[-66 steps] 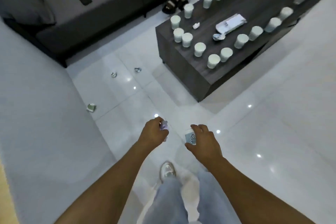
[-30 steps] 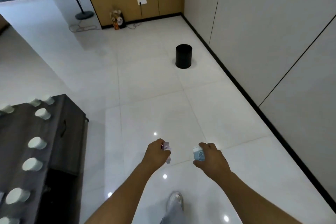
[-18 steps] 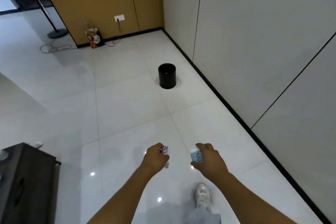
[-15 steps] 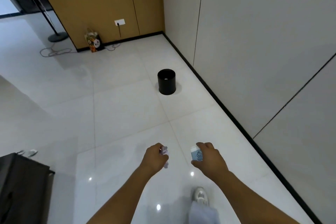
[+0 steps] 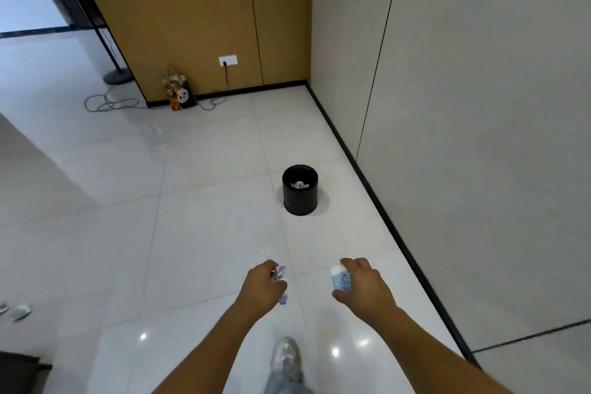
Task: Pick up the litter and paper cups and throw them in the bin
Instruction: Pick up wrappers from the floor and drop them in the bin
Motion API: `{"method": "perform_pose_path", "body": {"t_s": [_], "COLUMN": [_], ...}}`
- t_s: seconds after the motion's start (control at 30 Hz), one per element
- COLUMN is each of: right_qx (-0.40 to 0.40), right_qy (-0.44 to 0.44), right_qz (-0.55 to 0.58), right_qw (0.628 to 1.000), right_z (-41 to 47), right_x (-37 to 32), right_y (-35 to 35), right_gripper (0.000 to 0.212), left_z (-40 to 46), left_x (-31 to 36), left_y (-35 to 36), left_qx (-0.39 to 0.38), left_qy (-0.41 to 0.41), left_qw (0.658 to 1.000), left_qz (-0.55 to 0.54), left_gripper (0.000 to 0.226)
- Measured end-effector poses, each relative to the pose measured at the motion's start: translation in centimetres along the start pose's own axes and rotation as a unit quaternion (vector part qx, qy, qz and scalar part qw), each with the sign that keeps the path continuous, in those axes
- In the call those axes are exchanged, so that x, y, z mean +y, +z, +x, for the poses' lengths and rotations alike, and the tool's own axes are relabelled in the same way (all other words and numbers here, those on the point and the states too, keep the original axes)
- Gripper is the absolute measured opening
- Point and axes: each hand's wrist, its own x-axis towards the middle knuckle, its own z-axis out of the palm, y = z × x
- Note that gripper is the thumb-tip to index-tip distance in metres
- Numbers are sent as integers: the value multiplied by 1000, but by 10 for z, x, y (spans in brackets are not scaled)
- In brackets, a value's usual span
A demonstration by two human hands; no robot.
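— Black bin [image 5: 300,198] sits above the middle of the frame on the tiled floor [image 5: 208,233], near the dark skirting of the wall; we see pale crumpled scraps [image 5: 299,184] inside it.

— And our hands?

— Low in the frame, well short of the bin. Our left hand [image 5: 263,288] is curled tight round crumpled paper litter [image 5: 280,272]. Our right hand [image 5: 364,289] grips a small paper cup [image 5: 341,279] with a blue print, fingers wrapped over it.

— Anything else?

— A patterned gift bag [image 5: 179,93] leans against the wooden panel at upper left.
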Motion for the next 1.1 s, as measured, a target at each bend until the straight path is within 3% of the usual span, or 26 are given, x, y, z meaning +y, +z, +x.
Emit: {"method": "perform_pose_path", "body": {"t_s": [0.47,0.73,0.93,1.1], "right_qx": [-13,-49,-82,-105], "right_qy": [-2,13,10,11], "right_qz": [-9,-26,-22,-30], "right_qw": [1000,998,996,994], "right_z": [289,437,554,634], "right_x": [-89,-79,-76,-77], "right_y": [-88,-124,-150,-163], "right_gripper": [68,68,65,63], "left_z": [291,431,533,606], "left_x": [117,151,178,202], "left_y": [-91,-89,-75,-71], "left_qx": [-10,-12,11,3], "left_qy": [-12,-47,-77,-90], "left_qw": [1000,999,996,994], "left_qz": [-8,0,45,65], "left_gripper": [13,18,4,16]}}
